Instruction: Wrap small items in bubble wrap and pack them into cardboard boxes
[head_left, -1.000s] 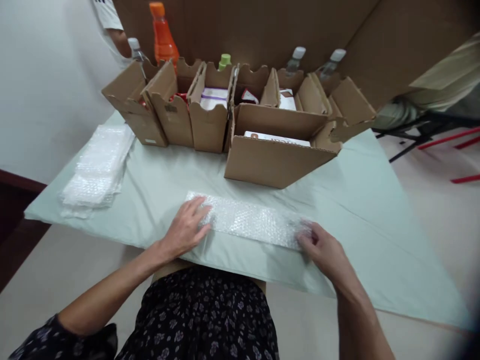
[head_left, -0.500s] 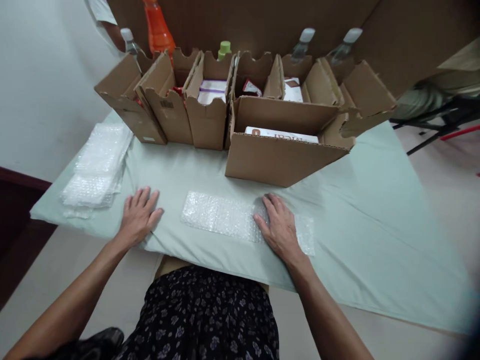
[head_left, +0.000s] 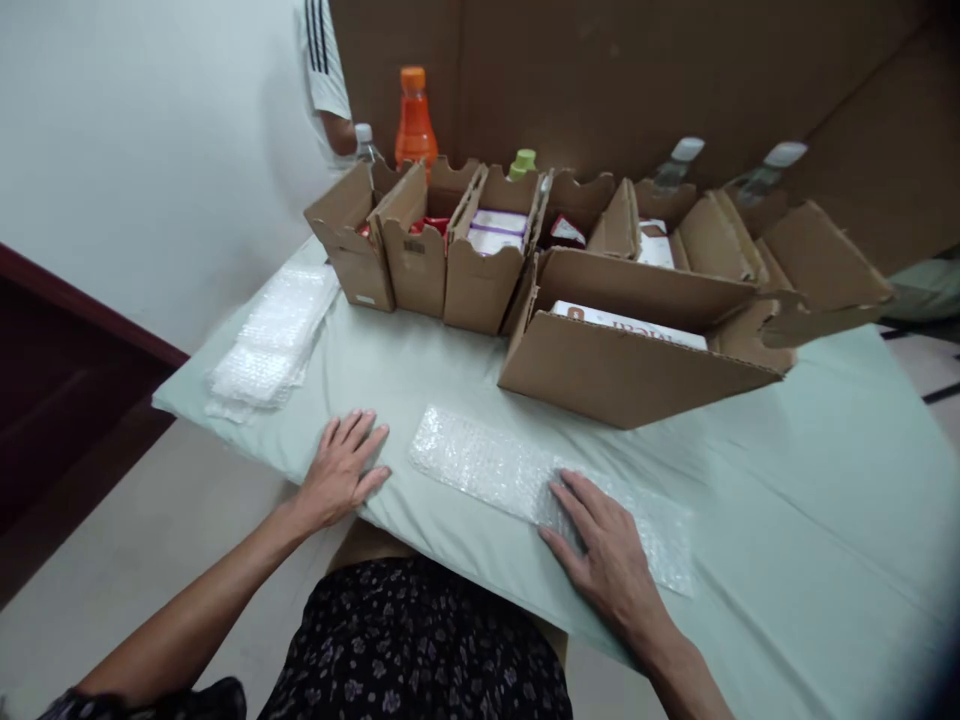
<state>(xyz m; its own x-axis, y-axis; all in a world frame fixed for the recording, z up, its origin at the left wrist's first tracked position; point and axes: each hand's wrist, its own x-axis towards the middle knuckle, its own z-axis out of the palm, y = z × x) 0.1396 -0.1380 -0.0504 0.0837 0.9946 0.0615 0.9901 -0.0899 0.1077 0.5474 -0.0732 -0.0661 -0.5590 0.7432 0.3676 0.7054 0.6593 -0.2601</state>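
A strip of clear bubble wrap (head_left: 480, 462) lies flat on the pale green cloth of the table (head_left: 405, 365). My right hand (head_left: 607, 550) rests on its right half, fingers apart and palm down. To the left of the strip, my left hand (head_left: 341, 475) lies flat on the cloth near the front edge, fingers spread, touching no object but the cloth. Farther left is a stack of bubble wrap sheets (head_left: 274, 335). Behind the strip stands an open cardboard box (head_left: 637, 378) with a white printed package (head_left: 630, 325) inside.
A row of open cardboard holders (head_left: 416, 275) lines the back, holding small packs. Behind them are an orange bottle (head_left: 416, 125), a green cap (head_left: 523, 163) and clear bottles with white caps (head_left: 686, 150). A person's sleeve (head_left: 326, 60) shows at the back left.
The view has turned left and tilted up, so the scene sits lower and farther right. My right hand has slid slightly nearer the middle of the strip. More of the person behind shows.
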